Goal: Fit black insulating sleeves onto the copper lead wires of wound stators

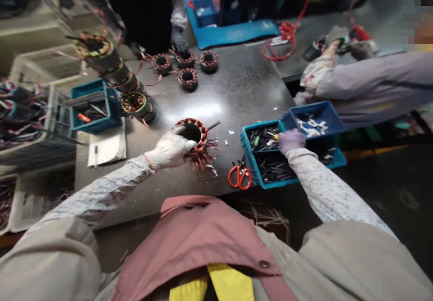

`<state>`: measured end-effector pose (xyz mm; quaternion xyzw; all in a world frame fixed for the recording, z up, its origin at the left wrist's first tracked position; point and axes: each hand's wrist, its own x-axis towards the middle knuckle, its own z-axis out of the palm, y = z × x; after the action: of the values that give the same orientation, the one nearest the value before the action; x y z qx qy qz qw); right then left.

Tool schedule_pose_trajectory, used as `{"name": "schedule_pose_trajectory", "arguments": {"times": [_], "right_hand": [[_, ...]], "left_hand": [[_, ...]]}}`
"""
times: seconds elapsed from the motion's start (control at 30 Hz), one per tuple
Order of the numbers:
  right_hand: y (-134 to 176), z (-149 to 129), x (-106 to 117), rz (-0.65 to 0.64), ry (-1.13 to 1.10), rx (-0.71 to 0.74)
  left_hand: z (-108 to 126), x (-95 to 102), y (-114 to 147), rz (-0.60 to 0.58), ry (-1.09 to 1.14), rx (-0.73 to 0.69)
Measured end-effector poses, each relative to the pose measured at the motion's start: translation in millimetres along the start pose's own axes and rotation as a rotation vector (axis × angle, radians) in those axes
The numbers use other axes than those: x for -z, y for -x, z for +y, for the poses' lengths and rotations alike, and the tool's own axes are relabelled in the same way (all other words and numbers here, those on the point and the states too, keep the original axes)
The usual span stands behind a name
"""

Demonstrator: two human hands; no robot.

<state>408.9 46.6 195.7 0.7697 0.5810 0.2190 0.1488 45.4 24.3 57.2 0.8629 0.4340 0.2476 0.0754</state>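
My left hand (171, 150), in a white glove, grips a motor stator (198, 143) with copper windings and loose wire ends, resting on the dark table (233, 89). My right hand (291, 140), in a purple glove, reaches into a teal bin (248, 156) of small black sleeve pieces at the table's right edge; whether it holds anything is unclear. Red-handled scissors (239, 177) lie just left of that bin.
Three more stators (187, 68) sit at the far side near a co-worker's dark-gloved hand (178, 39). A stack of stators (117, 73) leans at left beside a teal tool bin (93, 111). Another person's arm (355, 82) lies across the right. A blue bin (316, 118) holds white scraps.
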Motion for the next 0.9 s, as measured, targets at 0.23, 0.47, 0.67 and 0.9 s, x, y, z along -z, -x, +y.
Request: {"name": "schedule_pose_trajectory", "arguments": {"times": [0.23, 0.47, 0.67, 0.9], "right_hand": [[86, 20, 33, 0.003, -0.349, -0.136], [221, -117, -14, -0.508, -1.574, -0.046], [216, -150, -13, -0.490, -1.706, -0.101], [219, -150, -23, -0.498, -1.748, -0.078]], "left_hand": [[8, 3.0, 21, 0.024, -0.046, -0.114], [9, 0.6, 11, -0.095, -0.133, -0.149], [14, -1.9, 10, -0.059, -0.161, -0.104], [13, -2.5, 10, -0.064, -0.209, -0.111]]}}
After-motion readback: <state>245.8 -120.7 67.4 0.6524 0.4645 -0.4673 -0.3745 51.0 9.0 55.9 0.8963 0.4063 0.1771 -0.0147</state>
